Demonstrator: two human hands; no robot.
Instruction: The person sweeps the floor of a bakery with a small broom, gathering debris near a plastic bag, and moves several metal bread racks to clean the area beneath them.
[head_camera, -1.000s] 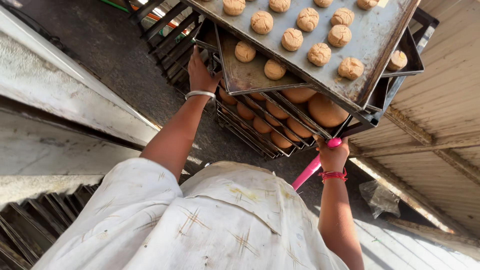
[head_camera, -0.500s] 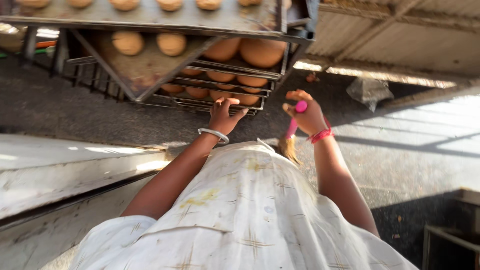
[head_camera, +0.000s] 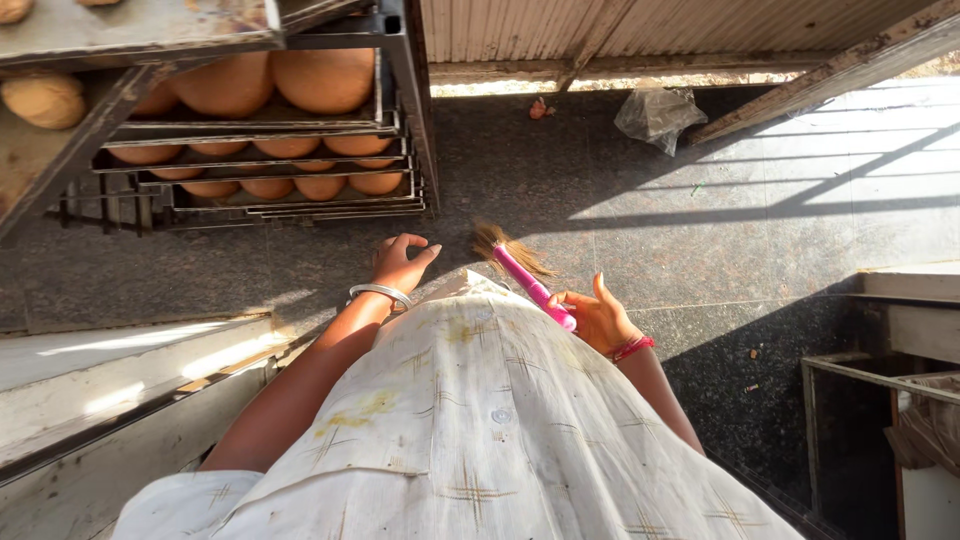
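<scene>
My right hand (head_camera: 598, 318) holds a pink-handled brush (head_camera: 530, 282) with brown bristles, close in front of my white shirt. It wears a red bracelet. My left hand (head_camera: 400, 262), with a silver bangle on the wrist, hangs open and empty beside the shirt, fingers loosely spread. Up at the left stands a metal tray rack (head_camera: 410, 120) loaded with round golden-brown buns (head_camera: 322, 78) on several shelves. Both hands are well away from the rack.
Dark speckled stone floor (head_camera: 700, 250) lies below, partly sunlit. A crumpled plastic bag (head_camera: 655, 115) sits by a corrugated wall. A pale ledge (head_camera: 120, 370) runs along the left; a dark metal frame (head_camera: 850, 400) stands at the right.
Both hands have dropped away from the rack's trays to my chest. The view has swung down toward the floor, and the rack now sits at the upper left.
</scene>
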